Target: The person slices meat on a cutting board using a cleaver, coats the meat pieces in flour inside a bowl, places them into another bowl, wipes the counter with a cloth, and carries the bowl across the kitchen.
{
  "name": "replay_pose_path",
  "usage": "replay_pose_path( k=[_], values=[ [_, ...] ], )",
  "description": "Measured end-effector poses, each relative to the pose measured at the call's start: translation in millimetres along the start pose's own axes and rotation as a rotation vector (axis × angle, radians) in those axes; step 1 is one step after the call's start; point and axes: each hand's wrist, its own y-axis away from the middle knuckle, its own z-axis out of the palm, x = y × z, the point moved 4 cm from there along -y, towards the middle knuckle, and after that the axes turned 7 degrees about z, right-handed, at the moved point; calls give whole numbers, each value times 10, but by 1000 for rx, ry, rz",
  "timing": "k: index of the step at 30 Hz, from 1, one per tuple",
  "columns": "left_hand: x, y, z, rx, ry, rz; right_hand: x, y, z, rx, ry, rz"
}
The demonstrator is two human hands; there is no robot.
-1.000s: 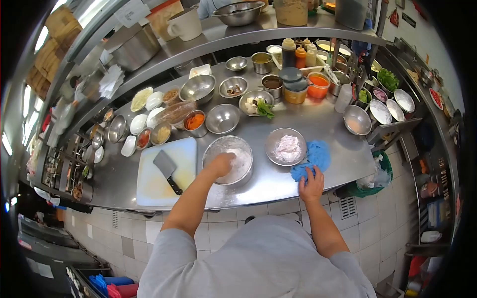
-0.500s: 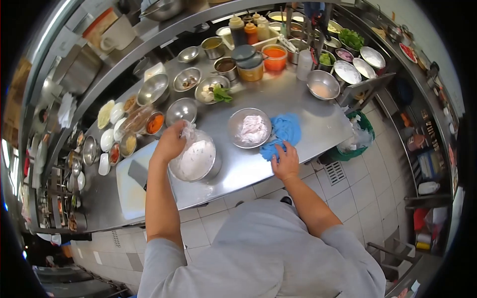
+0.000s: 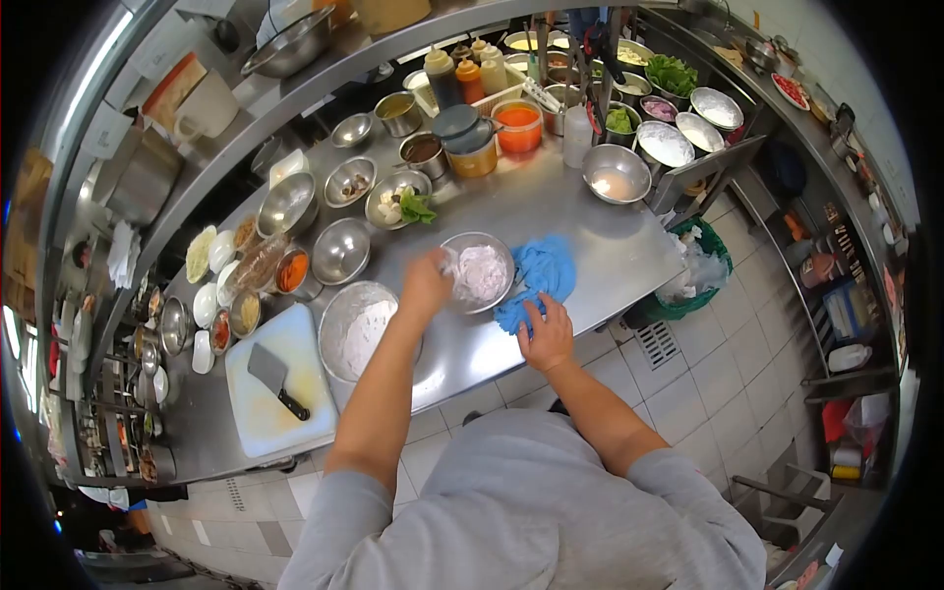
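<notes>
My left hand [image 3: 426, 286] is closed at the left rim of a small steel bowl [image 3: 507, 271]. A pale, flour-coated piece [image 3: 451, 264] shows at its fingertips, partly blurred. Inside that bowl lies a heap of whitish, floured pieces [image 3: 481, 275]. Beneath my left forearm stands a larger steel bowl [image 3: 335, 329] with white flour [image 3: 368, 329] in it, partly hidden by the arm. My right hand [image 3: 547, 339] rests with fingers spread on the near edge of a crumpled blue cloth [image 3: 547, 270], right of the small bowl.
A cleaver [image 3: 270, 372] lies on a white cutting board [image 3: 305, 344] at left. Steel bowls and small dishes of ingredients line the back left. Sauce tubs [image 3: 517, 128] and squeeze bottles stand behind. A green bin [image 3: 710, 261] is beyond the table's right end.
My left hand has moved right, from above the flour bowl to the small bowl, carrying the pale piece. My right hand stays at the blue cloth. The camera view has shifted slightly.
</notes>
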Motion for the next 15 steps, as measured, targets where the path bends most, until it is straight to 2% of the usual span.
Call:
replay_pose_path(
  k=[4, 6, 7, 9, 11, 12, 14, 15],
  values=[
    [165, 38, 154, 133, -63, 186, -20, -17, -44, 53, 6, -23],
    [426, 63, 106, 214, -76, 192, -10, -20, -55, 35, 16, -10],
    [479, 72, 161, 190, -62, 191, -11, -41, -81, 66, 20, -16],
    [410, 65, 306, 167, -51, 199, -19, -36, -97, -26, 11, 9],
    [91, 64, 655, -242, -194, 49, -33, -6, -132, -23, 29, 15],
    [83, 150, 670, -240, -195, 60, -26, 0, -137, -40, 21, 20],
    [123, 229, 615, -69, -108, 145, 34, -110, -92, -22, 22, 46],
    [120, 286, 642, -29, -124, 226, 133, -157, -44, -21, -47, 145]
  ],
)
